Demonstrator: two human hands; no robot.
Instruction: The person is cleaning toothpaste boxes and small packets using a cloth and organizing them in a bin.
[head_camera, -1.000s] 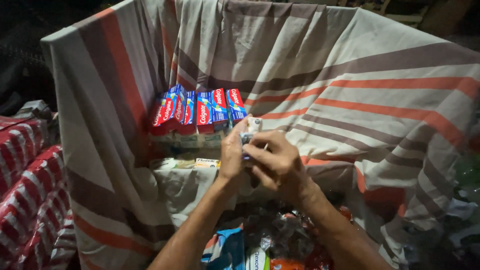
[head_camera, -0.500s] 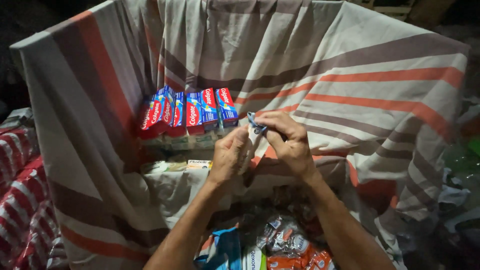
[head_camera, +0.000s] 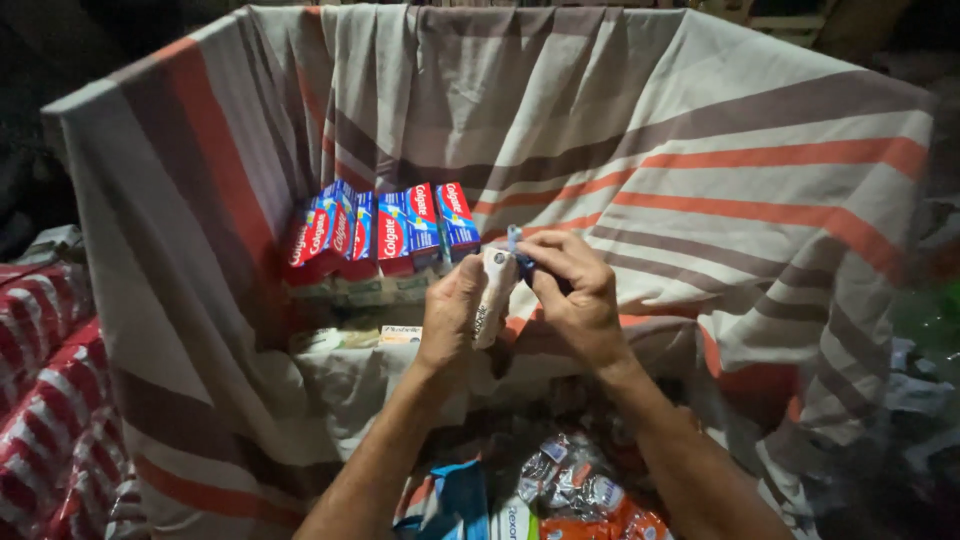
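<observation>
Small white tube (head_camera: 492, 295) w/ a blue cap end, held upright between both hands, just in front of & a bit right of the row of toothpaste boxes, above the striped cloth (head_camera: 700, 170). It's pale, narrow, some dark print down the side; too small to tell what kind of product. Blue bit at the top pokes out between the fingertips.

Left hand (head_camera: 452, 315): fingers curled shut round the tube's lower body, steadying it. Right hand (head_camera: 575, 290): thumb & forefinger pinched tight on the blue top, other fingers folded in. Both hands touching each other at the tube.

Step in hand, by my read: working the top of the tube, twisting or picking at the cap or a seal, while the left holds the body firm. Next move prob. calls for a firm pinch from the right hand, counter-hold from the left, no squeezing of the body.

Around: red-and-blue toothpaste boxes (head_camera: 375, 230) stood side by side, leaning slightly, on a stack of pale flat packs (head_camera: 345, 338) inside the cloth-lined space. Below the forearms, shiny foil sachets (head_camera: 565, 485) & orange packets (head_camera: 600, 525), a blue-and-white pack (head_camera: 455, 505) near them. Far left, red-and-white wrapped bundles (head_camera: 45, 400). Light is dim; edges fall dark.
</observation>
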